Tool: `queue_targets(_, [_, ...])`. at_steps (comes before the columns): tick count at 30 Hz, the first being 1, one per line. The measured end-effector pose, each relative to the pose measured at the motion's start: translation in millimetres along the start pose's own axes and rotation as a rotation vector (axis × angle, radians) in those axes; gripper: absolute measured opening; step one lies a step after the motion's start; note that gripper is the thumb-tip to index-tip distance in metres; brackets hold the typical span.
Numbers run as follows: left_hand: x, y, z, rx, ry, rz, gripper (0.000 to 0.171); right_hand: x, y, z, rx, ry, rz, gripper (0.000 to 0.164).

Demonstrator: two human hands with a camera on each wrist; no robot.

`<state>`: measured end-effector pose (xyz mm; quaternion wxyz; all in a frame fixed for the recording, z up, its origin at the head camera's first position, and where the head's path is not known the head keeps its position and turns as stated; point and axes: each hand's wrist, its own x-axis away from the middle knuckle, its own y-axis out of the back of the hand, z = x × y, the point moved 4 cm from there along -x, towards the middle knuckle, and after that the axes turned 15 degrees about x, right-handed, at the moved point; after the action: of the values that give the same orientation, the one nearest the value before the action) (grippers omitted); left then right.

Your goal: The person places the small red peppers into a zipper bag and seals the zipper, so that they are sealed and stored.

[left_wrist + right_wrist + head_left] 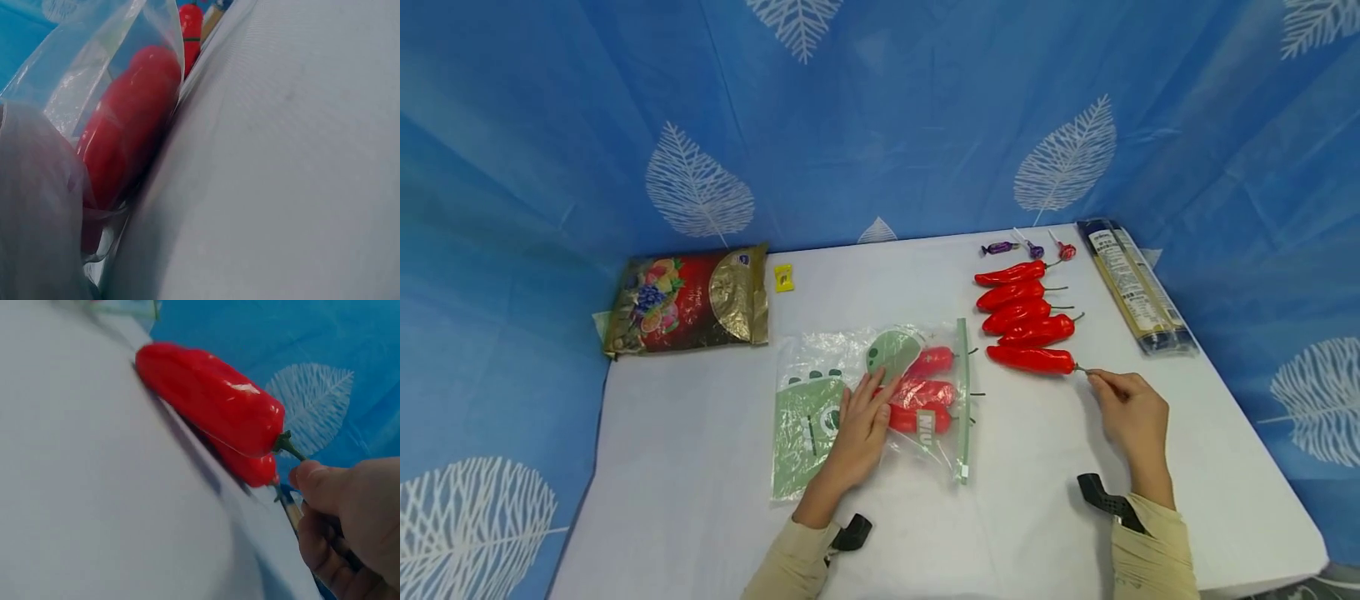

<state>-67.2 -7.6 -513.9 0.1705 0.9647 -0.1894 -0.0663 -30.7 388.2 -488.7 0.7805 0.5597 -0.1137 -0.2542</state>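
Observation:
By its green stem, my right hand (1133, 417) pinches a red chili pepper (1032, 360), the nearest of a column of several. In the right wrist view, thumb and finger grip the stem of this glossy pepper (212, 394), and another pepper (253, 467) shows behind it. My left hand (859, 433) rests with extended fingers on a clear zip bag (808, 442) with green print. Inside lie 3 red peppers (919, 393), their stems poking past the green zip edge (963, 400) on the right. The left wrist view shows one bagged pepper (128, 125) close up through the plastic.
Behind the column of peppers (1017, 293) lie a purple wrapped candy (999, 248) and two lollipops (1066, 250). Long dark packages (1127, 283) lie at the right edge. At the back left are a red and gold bag (688, 300) and a yellow candy (783, 278).

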Motion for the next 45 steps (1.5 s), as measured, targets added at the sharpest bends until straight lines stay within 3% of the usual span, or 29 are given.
queue_targets(4, [-1.6,2.0,-2.0,0.012,-0.013,-0.015,0.046,9.9,4.3,8.3,-0.086,-0.041,0.014,0.026])
queue_targets(11, [-0.3,2.6,-2.1,0.023,0.001,-0.02,0.046,22.5,4.9,18.8,-0.176,-0.023,0.022,0.024])
queue_targets(20, [-0.1,3.7,-1.3,0.026,0.004,-0.021,0.046,26.7,10.0,17.7,-0.269,-0.068,0.015,0.025])
queue_targets(29, [0.0,3.0,1.0,0.047,-0.006,-0.03,0.046,28.3,-3.1,36.4,-0.262,0.115,0.074,0.021])
queue_targets(38, [0.1,2.4,1.6,0.056,-0.021,-0.04,0.046,34.8,-22.0,86.1,-0.302,0.289,0.117,0.017])
queue_targets(45, [-0.2,2.1,-1.3,0.076,-0.043,-0.038,0.046,44.5,-38.3,115.6,-0.346,0.323,0.166,0.019])
